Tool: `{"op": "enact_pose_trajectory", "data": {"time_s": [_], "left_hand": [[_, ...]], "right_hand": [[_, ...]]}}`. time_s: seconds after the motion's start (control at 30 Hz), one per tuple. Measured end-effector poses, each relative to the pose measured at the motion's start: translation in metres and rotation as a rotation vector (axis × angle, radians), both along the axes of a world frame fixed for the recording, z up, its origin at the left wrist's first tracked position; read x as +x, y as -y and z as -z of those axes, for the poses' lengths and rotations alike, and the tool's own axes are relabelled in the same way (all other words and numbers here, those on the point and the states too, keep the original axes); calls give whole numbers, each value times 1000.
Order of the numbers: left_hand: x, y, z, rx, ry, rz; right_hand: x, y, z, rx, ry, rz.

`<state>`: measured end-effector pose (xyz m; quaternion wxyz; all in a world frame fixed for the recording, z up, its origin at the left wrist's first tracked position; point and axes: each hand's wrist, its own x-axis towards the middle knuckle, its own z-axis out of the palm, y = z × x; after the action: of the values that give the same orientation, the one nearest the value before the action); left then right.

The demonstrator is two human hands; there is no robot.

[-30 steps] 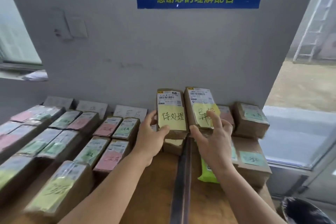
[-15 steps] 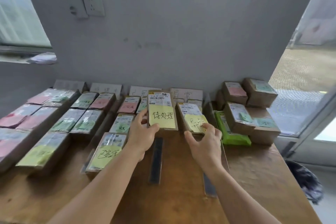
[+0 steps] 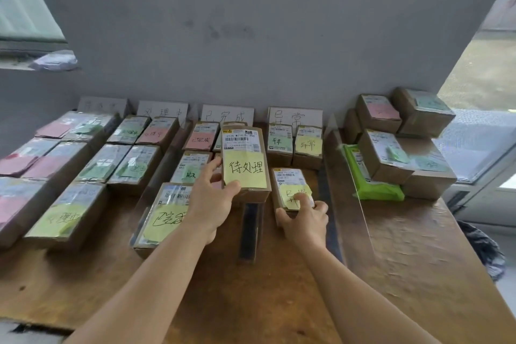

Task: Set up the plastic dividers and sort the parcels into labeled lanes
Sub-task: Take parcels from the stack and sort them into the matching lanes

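The left hand [image 3: 212, 204] grips the stiff, probably light parcel [image 3: 245, 165] by its lower edge above the table [image 3: 405, 274], while the right hand [image 3: 305, 220] pinches the smaller parcel [image 3: 290, 184] lying flat.

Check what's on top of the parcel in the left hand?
The parcel gripped by the left hand carries a barcoded shipping label and a yellow note reading 待处理. The thumb covers the note's lower-left corner.

Yellow-noted parcel [image 3: 245, 165] raised, tilted; second parcel [image 3: 290, 187] flat on table beside clear divider [image 3: 349, 176]
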<state>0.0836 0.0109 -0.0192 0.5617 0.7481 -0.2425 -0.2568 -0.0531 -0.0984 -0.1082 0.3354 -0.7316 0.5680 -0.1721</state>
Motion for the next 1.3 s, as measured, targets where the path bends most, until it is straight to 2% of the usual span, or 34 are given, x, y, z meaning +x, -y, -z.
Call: {"op": "enact_pose_trajectory", "data": {"time_s": [0.33, 0.53, 0.63, 0.77, 0.87, 1.0, 1.17, 1.3], "left_hand": [[10, 19, 8, 22, -6, -32], [11, 25, 7, 15, -44, -56], [9, 26, 4, 15, -48, -57], [6, 26, -2, -23, -76, -60], [5, 23, -8, -56, -88, -71], [10, 7, -19, -76, -81, -116], [38, -25, -26, -134, -38, -181], [63, -63, -27, -210, -73, -205]], "right_hand": [[19, 38, 26, -30, -68, -208], [22, 57, 17, 17, -45, -264], [16, 61, -3, -41, 25, -248], [15, 53, -48, -176, 261, -265], [25, 36, -77, -178, 402, -356], [47, 12, -95, -196, 416, -489], [78, -18, -101, -150, 449, -577], [107, -51, -107, -153, 462, -637]]}}
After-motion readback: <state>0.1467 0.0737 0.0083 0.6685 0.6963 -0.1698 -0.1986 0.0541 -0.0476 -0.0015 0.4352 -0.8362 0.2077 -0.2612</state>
